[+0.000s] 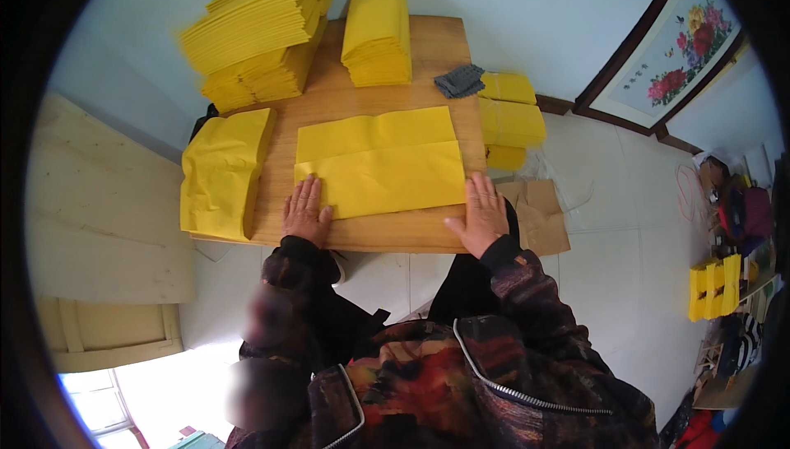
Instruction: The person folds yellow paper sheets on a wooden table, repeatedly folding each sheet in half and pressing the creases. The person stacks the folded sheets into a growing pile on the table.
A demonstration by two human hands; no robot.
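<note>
A yellow sheet (pixel 383 169), of paper or cloth, lies flat in the middle of the wooden table, with a crease or fold line running across its upper part. My left hand (pixel 306 212) rests palm down at its lower left corner, fingers stretched out and touching the edge. At the opposite lower corner, my right hand (pixel 483 218) lies flat with the thumb spread, by the table's right edge. Neither hand grips anything. To the left of the sheet, a wrinkled yellow piece (pixel 220 176) lies at the table's left edge.
Tall yellow stacks (pixel 255 37) fill the table's far left, with another stack (pixel 376 33) beside them. A dark grey cloth (pixel 459 81) sits at the far right corner of the table (pixel 329 107). Yellow bundles (pixel 512 122) and brown cardboard (pixel 539 214) are beyond the right edge.
</note>
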